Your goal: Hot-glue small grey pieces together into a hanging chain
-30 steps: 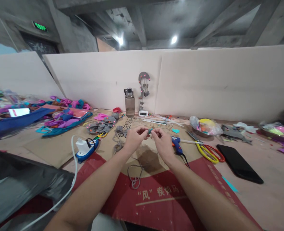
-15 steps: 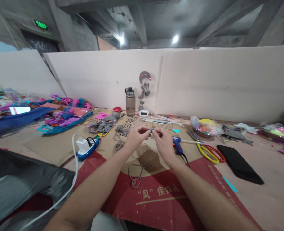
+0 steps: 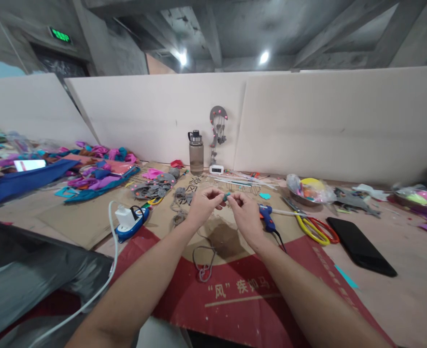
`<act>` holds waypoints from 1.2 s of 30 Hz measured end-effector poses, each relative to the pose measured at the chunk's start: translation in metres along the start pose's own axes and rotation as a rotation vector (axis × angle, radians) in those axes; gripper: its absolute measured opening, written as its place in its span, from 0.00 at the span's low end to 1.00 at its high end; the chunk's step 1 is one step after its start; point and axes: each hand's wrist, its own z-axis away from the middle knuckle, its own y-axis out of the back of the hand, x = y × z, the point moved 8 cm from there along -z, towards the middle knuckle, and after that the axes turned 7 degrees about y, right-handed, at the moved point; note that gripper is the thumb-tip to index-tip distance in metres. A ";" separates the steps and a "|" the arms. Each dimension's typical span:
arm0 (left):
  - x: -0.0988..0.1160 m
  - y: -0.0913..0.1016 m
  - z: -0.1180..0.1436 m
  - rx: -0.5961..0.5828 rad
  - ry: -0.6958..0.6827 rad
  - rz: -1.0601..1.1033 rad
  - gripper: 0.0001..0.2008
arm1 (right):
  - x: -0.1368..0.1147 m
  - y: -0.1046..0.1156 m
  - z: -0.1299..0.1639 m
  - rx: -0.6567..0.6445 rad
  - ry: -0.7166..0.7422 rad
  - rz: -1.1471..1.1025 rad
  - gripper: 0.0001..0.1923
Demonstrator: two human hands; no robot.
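My left hand (image 3: 205, 205) and my right hand (image 3: 245, 209) meet over the cardboard, thumbs and forefingers pinched together. Between the fingertips is a small teal piece (image 3: 226, 196), too small to name more exactly; both hands appear to grip it. Grey yarn (image 3: 204, 263) lies loosely on the red part of the cardboard (image 3: 242, 309) below my hands. More grey yarn (image 3: 179, 200) is bunched to the left of my left hand. A blue glue gun (image 3: 267, 218) rests just right of my right hand.
Scissors (image 3: 313, 229) with yellow and red handles and a black phone (image 3: 360, 246) lie on the right. A blue power strip (image 3: 132, 224) with a white cable sits left. A water bottle (image 3: 196, 154) and small white clock (image 3: 216, 169) stand at the back, below a grey moon-shaped hanging (image 3: 218, 116).
My fingertips have shifted slightly, and more of the teal piece now shows between them. The surrounding things stay where they were.
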 end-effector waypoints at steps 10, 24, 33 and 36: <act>-0.011 -0.002 -0.004 -0.045 0.069 0.094 0.13 | 0.002 0.001 0.000 -0.003 -0.026 0.030 0.10; -0.008 -0.001 -0.004 -0.051 0.010 -0.028 0.11 | 0.001 0.006 -0.002 0.018 -0.022 0.090 0.11; -0.009 -0.003 -0.007 -0.118 0.019 -0.012 0.11 | 0.004 0.010 -0.002 0.081 -0.026 0.050 0.14; -0.011 -0.006 -0.008 -0.184 0.044 0.005 0.12 | 0.002 0.008 -0.002 0.032 -0.008 0.044 0.15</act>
